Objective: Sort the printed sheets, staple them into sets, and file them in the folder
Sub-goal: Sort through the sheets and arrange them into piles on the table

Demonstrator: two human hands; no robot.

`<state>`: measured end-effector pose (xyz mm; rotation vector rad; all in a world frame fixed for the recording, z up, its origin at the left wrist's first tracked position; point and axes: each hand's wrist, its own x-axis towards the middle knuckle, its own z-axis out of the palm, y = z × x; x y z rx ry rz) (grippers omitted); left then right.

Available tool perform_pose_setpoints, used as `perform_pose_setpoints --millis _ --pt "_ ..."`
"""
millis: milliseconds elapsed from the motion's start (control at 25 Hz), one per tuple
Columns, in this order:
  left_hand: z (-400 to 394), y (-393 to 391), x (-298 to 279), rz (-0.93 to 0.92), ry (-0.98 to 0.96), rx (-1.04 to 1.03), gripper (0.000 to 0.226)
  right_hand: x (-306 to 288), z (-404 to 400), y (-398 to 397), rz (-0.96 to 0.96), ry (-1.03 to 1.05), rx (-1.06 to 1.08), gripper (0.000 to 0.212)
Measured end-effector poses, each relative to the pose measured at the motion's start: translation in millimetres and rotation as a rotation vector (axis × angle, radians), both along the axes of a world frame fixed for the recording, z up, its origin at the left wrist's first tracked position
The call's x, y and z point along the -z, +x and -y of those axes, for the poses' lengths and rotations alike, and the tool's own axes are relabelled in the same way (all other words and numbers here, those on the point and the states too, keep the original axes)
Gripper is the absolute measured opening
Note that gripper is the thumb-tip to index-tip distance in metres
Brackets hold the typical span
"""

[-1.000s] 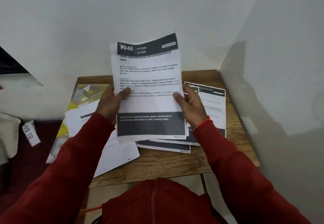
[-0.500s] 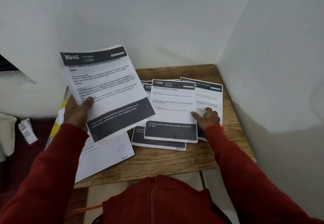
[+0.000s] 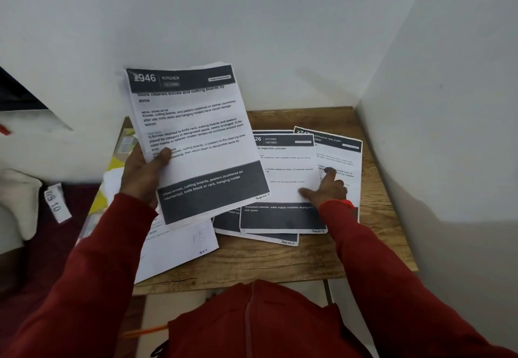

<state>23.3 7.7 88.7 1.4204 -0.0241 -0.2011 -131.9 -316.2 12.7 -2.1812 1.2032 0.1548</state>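
My left hand (image 3: 143,175) grips a stack of printed sheets (image 3: 196,139) by its left edge, raised above the table; the top page reads "946 KITCHEN". My right hand (image 3: 325,188) rests on the sheets lying on the wooden table (image 3: 280,259), its fingers pressing the "vegetable colander" sheet (image 3: 283,184). To its right lies an "ENTRANCE / BALCONY" sheet (image 3: 339,153). Another dark-footed sheet (image 3: 260,235) pokes out underneath. More white pages (image 3: 173,248) lie at the table's left front, on top of a yellow patterned folder (image 3: 117,161).
The small table stands in a corner, with white walls behind and at the right. A white tag marked "WS 10" (image 3: 54,202) and a pale cushion (image 3: 14,203) lie on a dark red surface at the left. My red sleeves fill the foreground.
My right hand let go of the held stack and went down onto the table sheets. My left hand swung the stack left, then brought it back toward the middle.
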Motion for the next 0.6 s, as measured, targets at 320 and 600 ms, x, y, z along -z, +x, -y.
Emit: perform_pose_setpoints --millis 320,600 --pt "12 -9 -23 -0.006 -0.119 0.104 0.042 -11 7 -2 0.369 0.11 0.05 0.031" --pt "1 -4 -31 -0.091 -0.167 -0.016 0.036 -97 -2 4 1.024 0.702 0.237 0.017"
